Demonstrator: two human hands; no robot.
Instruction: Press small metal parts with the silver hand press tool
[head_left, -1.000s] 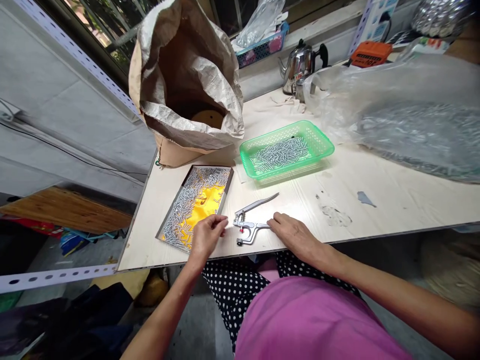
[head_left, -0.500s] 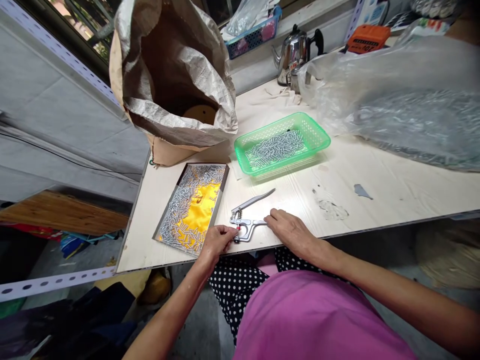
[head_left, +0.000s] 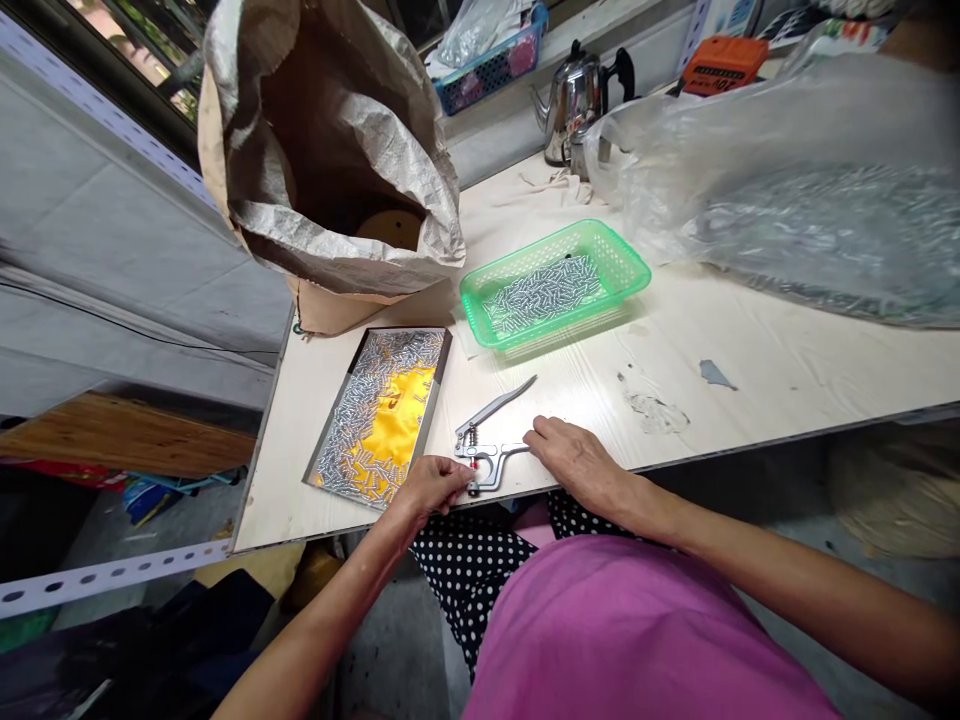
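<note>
Metal snap pliers [head_left: 491, 455] lie at the table's front edge, their two handles spread apart and a red part showing in the jaw. My right hand [head_left: 574, 457] is closed around the end of the lower handle. At the jaw, my left hand [head_left: 439, 485] is in a pinch; whatever it holds there is too small to make out. Left of the pliers sits a shallow box [head_left: 440, 385] with a yellow lining and many small silvery metal pieces. Behind the pliers, a green plastic basket [head_left: 559, 335] holds more small silvery pieces.
A large open sack [head_left: 337, 240] stands at the back left of the table [head_left: 555, 400]. Bulky clear plastic bags [head_left: 795, 200] lie at the right. Farther back are a metal kettle [head_left: 576, 100], an orange case [head_left: 724, 65] and a blue basket [head_left: 491, 75].
The view has shifted slightly, so the table's things appear a little farther left. Both hands stay at the pliers, the left at the jaw and the right at the lower handle.
</note>
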